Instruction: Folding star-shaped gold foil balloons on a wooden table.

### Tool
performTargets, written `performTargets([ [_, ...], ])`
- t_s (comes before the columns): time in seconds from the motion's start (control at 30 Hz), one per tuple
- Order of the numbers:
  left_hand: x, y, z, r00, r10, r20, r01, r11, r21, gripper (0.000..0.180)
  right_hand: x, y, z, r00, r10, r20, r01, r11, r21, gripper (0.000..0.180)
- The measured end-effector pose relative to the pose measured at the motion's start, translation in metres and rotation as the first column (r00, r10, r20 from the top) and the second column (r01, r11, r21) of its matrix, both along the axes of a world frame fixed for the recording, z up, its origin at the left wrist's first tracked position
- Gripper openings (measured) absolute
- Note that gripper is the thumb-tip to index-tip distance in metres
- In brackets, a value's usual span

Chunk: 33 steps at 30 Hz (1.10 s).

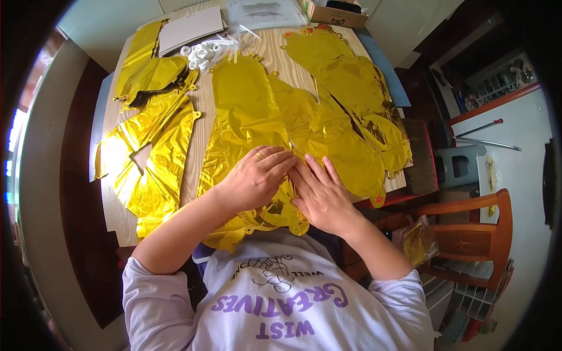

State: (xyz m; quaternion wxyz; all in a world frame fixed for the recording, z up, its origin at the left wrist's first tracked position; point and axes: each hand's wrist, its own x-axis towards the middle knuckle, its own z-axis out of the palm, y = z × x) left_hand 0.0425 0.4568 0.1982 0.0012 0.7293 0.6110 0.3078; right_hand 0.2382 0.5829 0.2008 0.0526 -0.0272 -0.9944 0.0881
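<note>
We see a pale, wood-grained rectangular table (200, 137), largest of all, with an orange-brown wooden chair (502, 234) beyond its right side. Down the table's middle, toward us, lies a long, flat, crinkled gold foil sheet (243, 111); overlapping gold foil shapes (351, 82) spread to its right, and a shiny gold foil piece with a diamond-shaped opening (167, 126) lies left. Over the long sheet's right edge, we find our bare right hand (322, 193) laid nearly flat, fingers extended. Our bare left hand (257, 175) touches it, fingers together and slightly bent; we cannot tell whether it pinches any foil. Near the far edge sit small white rings (201, 55) in a heap.
</note>
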Motion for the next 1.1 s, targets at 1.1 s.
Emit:
performTargets([
  [1.1,-0.003,-0.001,-0.005,1.000,-0.009,-0.024,0.007,0.998,-0.059,0.044,0.040,0.006,-0.008,0.850,0.312,-0.424,-0.323,0.945,0.048,0.023],
])
